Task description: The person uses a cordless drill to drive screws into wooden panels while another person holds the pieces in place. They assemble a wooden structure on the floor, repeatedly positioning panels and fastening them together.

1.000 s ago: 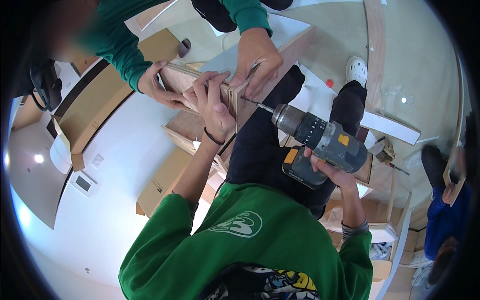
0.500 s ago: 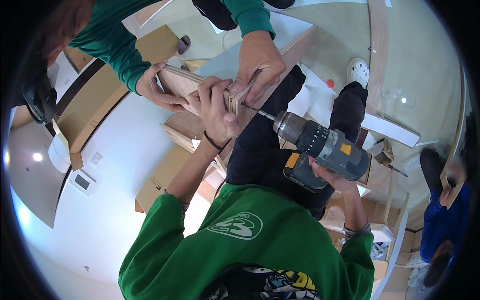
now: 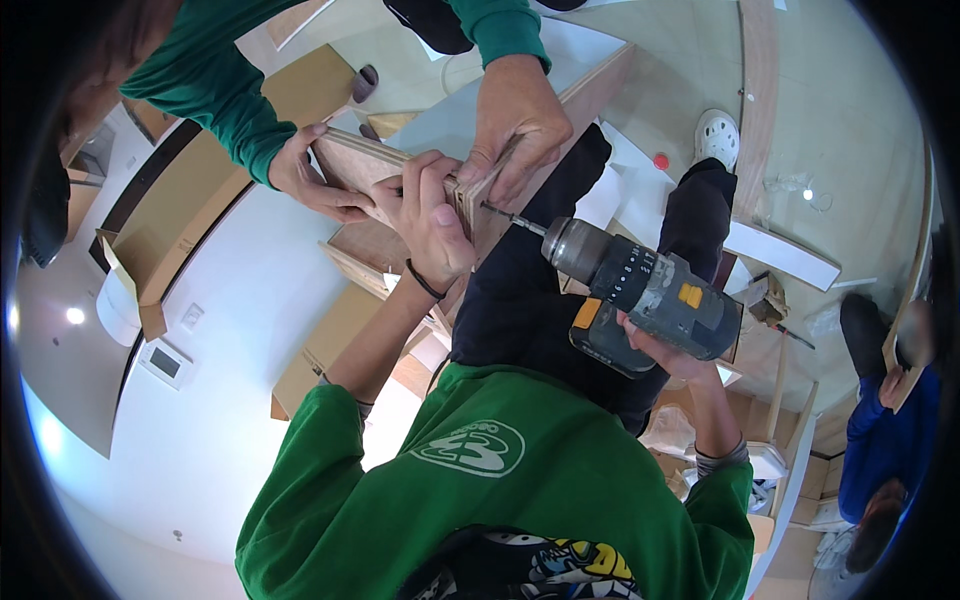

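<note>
My right hand [image 3: 660, 350] is wrapped round the grip of a cordless drill [image 3: 650, 280], dark grey with orange parts. The bit's tip meets the face of a plywood board [image 3: 490, 225] near its end. My left hand [image 3: 435, 225] grips the corner where this board joins a second plywood panel [image 3: 360, 165], thumb towards the bit. Across from me a co-worker in green sleeves steadies the same pieces, one hand [image 3: 520, 125] pinching the top corner and the other hand [image 3: 310, 180] holding the panel's far end.
A long board with a pale blue-grey face [image 3: 570, 60] stretches away behind the joint. White strips [image 3: 780, 258] and a red cap [image 3: 661, 161] lie on the floor at right. Large cardboard [image 3: 220, 180] leans at left. Another person in blue [image 3: 890, 440] sits at far right.
The drill has shifted very slightly, its bit still against the board. My left thumb has moved up a little on the corner. The co-worker's hands stay nearly where they were.
</note>
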The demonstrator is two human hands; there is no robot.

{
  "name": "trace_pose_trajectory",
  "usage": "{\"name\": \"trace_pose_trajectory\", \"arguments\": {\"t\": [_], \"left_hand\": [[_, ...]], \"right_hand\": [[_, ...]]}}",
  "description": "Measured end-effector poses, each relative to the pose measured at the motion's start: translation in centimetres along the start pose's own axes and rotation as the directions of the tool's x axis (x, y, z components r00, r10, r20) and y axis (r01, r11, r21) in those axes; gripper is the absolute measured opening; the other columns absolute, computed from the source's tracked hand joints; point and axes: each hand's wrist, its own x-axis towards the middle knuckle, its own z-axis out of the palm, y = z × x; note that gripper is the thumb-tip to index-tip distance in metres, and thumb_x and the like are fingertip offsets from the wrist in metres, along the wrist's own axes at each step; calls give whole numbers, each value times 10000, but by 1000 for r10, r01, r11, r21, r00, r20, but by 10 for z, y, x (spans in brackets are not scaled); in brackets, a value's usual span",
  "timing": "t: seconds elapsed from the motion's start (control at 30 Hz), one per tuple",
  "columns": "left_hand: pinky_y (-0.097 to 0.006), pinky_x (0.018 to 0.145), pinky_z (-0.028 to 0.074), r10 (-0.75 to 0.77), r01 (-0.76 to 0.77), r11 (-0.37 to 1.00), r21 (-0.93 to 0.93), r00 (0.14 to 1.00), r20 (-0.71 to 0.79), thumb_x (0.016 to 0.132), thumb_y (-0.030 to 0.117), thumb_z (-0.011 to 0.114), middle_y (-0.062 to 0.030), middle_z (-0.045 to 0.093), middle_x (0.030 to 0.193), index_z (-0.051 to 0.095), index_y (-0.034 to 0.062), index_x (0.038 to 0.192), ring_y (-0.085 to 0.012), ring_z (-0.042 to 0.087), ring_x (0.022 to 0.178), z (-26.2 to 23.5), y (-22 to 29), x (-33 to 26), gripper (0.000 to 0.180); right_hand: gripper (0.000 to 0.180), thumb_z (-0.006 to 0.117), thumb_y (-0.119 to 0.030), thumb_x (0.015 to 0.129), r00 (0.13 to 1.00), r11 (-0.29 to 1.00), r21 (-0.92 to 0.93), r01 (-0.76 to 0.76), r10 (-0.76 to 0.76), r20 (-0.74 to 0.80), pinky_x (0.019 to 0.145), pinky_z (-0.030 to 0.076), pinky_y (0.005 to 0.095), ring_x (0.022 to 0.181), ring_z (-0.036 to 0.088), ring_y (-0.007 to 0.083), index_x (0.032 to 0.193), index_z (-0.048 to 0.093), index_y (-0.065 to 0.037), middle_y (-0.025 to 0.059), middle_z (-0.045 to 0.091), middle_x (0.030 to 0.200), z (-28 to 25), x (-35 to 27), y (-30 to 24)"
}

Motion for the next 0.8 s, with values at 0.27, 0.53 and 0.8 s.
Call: {"name": "trace_pose_trajectory", "arguments": {"t": [0.27, 0.53, 0.8], "left_hand": [[-379, 809, 264, 32, -32, 999, -8, 999, 15, 894, 544, 193, -159, 537, 983, 545, -8, 964, -283, 464, 877, 4, 0, -2, 658], [-387, 799, 261, 38, -46, 996, 76, 994, 104, 680, 828, 403, -157, 518, 994, 535, -13, 975, -285, 454, 887, -3, 0, -1, 901], [-382, 790, 271, 66, -76, 990, 122, 994, 82, 586, 867, 463, -161, 513, 983, 556, -9, 939, -287, 448, 886, -1, -5, -5, 949]], "right_hand": [[307, 651, 12, 821, 984, 983, 51, -178, 179, -5, 702, 480, 227, 839, 582, 89, 1109, 574, -59, 39, 630, 982, -10, -4, 17], [351, 642, 54, 801, 995, 974, -201, 104, -101, 26, 802, 500, 259, 931, 603, 128, 1128, 562, -45, 57, 635, 1011, -1, 7, 5], [431, 606, 111, 795, 992, 961, -247, 125, -113, 64, 851, 506, 284, 993, 594, 152, 1191, 520, -38, 83, 608, 1102, -6, 9, 10]]}}
